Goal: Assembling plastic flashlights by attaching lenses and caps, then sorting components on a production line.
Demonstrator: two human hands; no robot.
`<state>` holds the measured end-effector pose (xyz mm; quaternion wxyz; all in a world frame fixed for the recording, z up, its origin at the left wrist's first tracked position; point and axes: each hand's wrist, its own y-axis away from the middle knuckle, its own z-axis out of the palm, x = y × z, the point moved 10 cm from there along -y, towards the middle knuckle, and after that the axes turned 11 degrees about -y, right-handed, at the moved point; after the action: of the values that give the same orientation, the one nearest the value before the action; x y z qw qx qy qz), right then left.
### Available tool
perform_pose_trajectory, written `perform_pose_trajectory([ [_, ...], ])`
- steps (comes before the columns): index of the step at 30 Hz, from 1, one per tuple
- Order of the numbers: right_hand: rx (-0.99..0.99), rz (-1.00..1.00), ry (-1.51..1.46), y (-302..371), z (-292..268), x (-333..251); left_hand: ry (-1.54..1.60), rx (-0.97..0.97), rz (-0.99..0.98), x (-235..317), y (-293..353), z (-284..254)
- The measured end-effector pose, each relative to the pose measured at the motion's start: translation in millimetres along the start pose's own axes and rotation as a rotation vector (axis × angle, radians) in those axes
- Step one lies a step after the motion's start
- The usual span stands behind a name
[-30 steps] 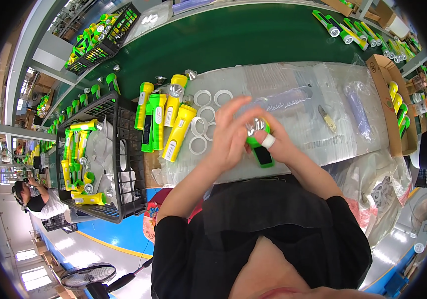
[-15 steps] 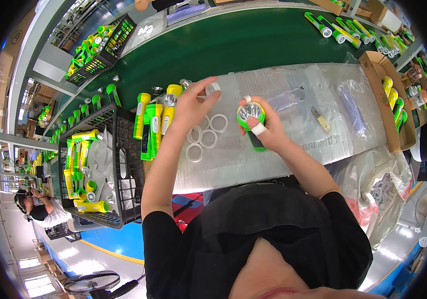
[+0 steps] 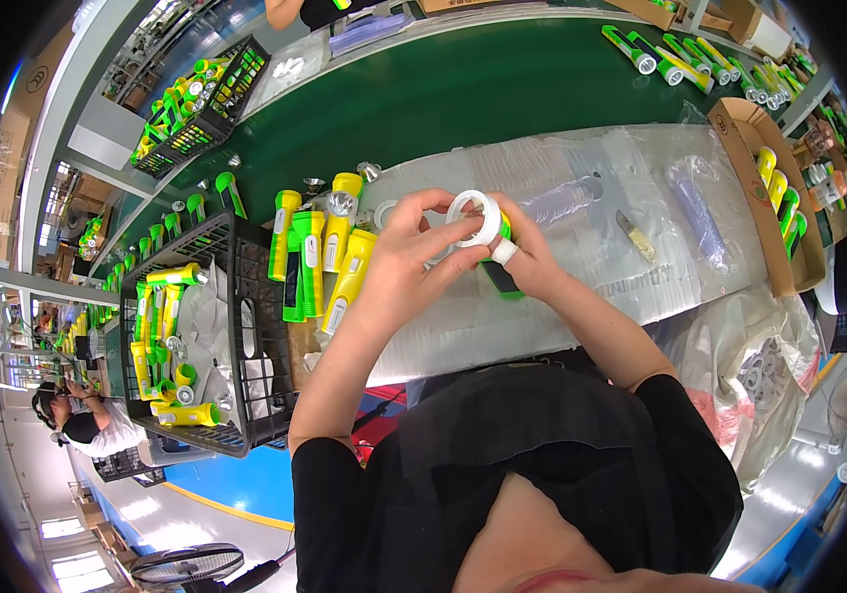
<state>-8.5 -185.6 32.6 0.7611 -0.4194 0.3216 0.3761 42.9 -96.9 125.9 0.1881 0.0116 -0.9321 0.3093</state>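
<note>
In the centre of the frame, our left hand [image 3: 405, 255] pinched a white ring [image 3: 490, 221] by the green flashlight [image 3: 502, 281] that our right hand [image 3: 534, 259] gripped.

Blue flr [image 3: 263, 479] w/ yellow line [image 3: 226, 508] – bright windows [image 3: 80, 572] lower L.

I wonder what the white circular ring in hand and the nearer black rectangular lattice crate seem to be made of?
White circular ring: probably plastic, smooth, judging by its even, opaque rim.
Black rectangular lattice crate: likely rigid plastic, fairly dull, given its moulded-looking grid.
</note>
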Motion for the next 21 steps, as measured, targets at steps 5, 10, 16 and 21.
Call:
perform_pose_trajectory([
  [5,0.063,-0.051,0.072,4.1,-17.9,-4.6,0.007,-0.086,-0.011,7.1,-2.8,5.6],
  [10,-0.204,-0.219,0.685,2.4,-16.9,-67.8,0.040,-0.093,0.008,15.5,-7.2,16.3],
  [16,-0.370,-0.046,0.851,-9.3,-6.4,-110.3,0.119,-0.039,0.036,30.7,-13.9,36.5],
  [21,-0.603,0.094,1.043,-13.0,16.8,-107.4,0.191,-0.058,-0.031,25.2,-10.6,54.2],
])
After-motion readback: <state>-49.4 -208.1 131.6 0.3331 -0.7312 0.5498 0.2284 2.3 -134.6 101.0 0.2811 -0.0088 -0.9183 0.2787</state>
